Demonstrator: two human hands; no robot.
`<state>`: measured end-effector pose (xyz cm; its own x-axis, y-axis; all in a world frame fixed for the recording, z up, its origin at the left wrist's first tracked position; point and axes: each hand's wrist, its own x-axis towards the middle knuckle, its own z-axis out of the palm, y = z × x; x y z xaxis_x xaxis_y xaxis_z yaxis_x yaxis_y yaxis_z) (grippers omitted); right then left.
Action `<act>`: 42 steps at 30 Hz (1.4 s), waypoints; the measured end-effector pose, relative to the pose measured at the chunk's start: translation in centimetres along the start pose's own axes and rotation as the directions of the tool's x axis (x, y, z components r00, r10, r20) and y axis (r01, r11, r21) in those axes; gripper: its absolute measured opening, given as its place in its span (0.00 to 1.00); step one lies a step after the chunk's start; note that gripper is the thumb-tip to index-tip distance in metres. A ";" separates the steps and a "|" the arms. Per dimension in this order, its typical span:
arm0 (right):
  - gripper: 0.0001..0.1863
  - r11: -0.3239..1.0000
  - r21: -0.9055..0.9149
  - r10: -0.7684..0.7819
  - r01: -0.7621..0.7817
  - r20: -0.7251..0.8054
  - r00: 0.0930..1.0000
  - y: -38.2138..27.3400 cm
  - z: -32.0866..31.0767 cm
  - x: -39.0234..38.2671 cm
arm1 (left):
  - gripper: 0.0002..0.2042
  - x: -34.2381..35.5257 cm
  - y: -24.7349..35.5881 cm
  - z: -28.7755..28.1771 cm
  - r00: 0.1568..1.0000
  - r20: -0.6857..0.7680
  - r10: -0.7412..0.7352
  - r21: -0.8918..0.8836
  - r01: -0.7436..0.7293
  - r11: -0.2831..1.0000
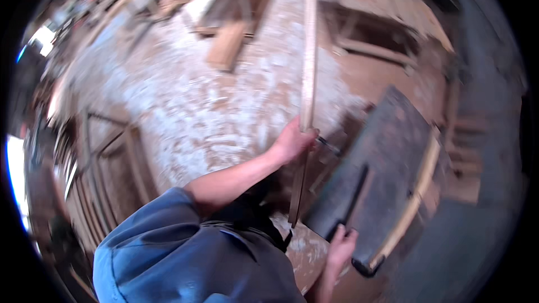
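Observation:
My left hand (295, 139) is closed around a long, narrow wooden strip (309, 62). The strip stretches away from me toward the far edge of the view, and its lower part runs down past my hand, close to my body. At lower right, my right hand (340, 247) has its fingers curled on the near end of a thin dark bar (357, 196). That bar lies over a dark, flat machine table (393, 140); blur hides whether it touches the surface. A pale wooden rail (412, 207) borders the table's right side.
A low wooden bench (387, 0) stands at the far right. Boards (227, 45) lie on the dusty floor (185, 90) ahead. At left is a wooden frame (115, 151) beside stacked strips. A grey surface (455, 247) lies at lower right.

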<state>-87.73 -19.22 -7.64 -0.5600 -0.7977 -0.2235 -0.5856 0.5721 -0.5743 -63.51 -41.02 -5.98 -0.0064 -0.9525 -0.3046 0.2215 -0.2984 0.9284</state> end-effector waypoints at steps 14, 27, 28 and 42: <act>0.28 0.606 -0.435 -0.738 0.666 0.005 0.674 -3.2 0.4 -1.8 | 0.28 -28.5 3.1 -39.1 0.418 -0.876 0.239 0.353 0.219 0.909; 0.17 0.662 0.167 -0.565 0.731 0.751 0.341 -28.9 31.1 -14.7 | 0.24 -47.2 4.4 -67.1 -0.304 -0.952 0.021 0.055 -0.105 0.993; 0.16 0.670 0.173 -0.550 0.722 0.770 0.325 -30.1 33.3 -15.8 | 0.23 -48.7 4.9 -68.9 -0.386 -0.921 0.055 0.084 -0.059 0.995; 0.17 0.535 0.259 -0.459 0.804 0.888 0.019 -56.3 58.5 -29.4 | 0.13 -58.6 2.8 -94.7 -0.671 -0.685 -0.286 -0.121 -0.282 0.952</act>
<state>-3.98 -39.15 -14.84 0.7786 -0.4476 -0.4398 -0.6117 -0.3852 -0.6909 29.81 19.79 -5.71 0.6085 0.7662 -0.2067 0.3303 -0.0077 0.9439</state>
